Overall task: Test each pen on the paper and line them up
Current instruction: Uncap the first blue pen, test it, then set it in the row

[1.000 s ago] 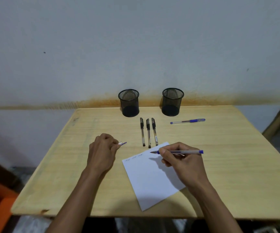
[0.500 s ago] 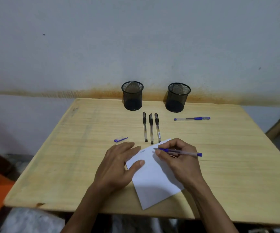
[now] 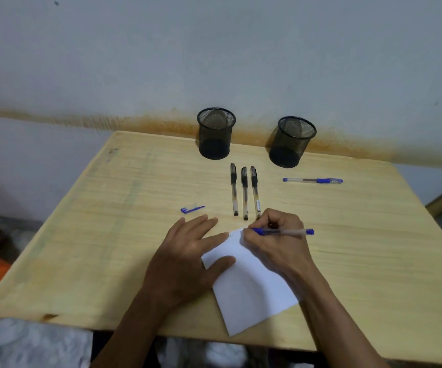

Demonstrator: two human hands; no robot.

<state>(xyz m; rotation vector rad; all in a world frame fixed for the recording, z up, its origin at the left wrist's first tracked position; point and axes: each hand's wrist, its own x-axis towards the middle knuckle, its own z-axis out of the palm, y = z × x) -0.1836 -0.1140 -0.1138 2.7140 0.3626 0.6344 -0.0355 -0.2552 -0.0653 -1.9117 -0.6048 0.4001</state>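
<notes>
Gripping blue pen [image 3: 281, 231], tip seemingly touching paper [image 3: 251, 290]

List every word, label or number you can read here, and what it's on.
None can be read.
Third black pen: a small white label near its lower end, print too small to read.
Paper: faint pen marks by the top corner, too small and blurred to read.
Nothing legible on the mesh cups, the blue pens or the cap.

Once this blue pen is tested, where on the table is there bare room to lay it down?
Bare wood lies right of the three black pens, below the capped blue pen, and across the wooden table's left half beyond the blue cap. Crowded: around the white paper, both hands and the pen row's near ends.
</notes>
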